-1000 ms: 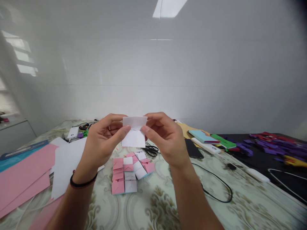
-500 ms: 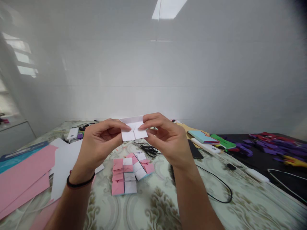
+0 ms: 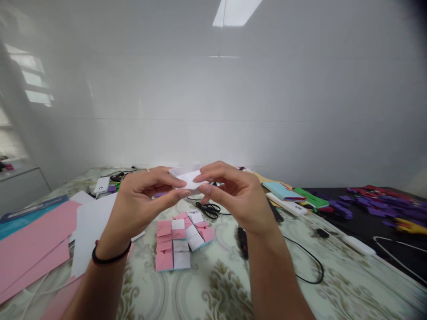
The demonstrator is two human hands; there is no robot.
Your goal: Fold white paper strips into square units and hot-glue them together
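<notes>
Above the table, a small folded white paper [image 3: 189,178] is held up between both hands, tilted so that its face looks foreshortened and its far flap stands up. My left hand [image 3: 145,191], with a dark band at the wrist, pinches its left side between thumb and forefinger. On the opposite side my right hand [image 3: 235,191] grips it the same way, thumb below and fingers on top. Beneath the hands lie several pink and white folded paper pieces [image 3: 182,242] in a loose cluster. Behind them rest black-handled scissors [image 3: 209,210].
Pink sheets [image 3: 36,242] and white sheets [image 3: 93,226] spread over the left side. To the right are a light blue paper stack [image 3: 283,191], a white power strip [image 3: 287,204], a black cable [image 3: 315,262] and purple paper pieces [image 3: 376,206]. A pale wall [image 3: 213,98] stands behind the table.
The white paper has tipped from nearly facing me to a flatter angle. Both thumbs have moved to its lower edge, close together, and the right hand has shifted slightly.
</notes>
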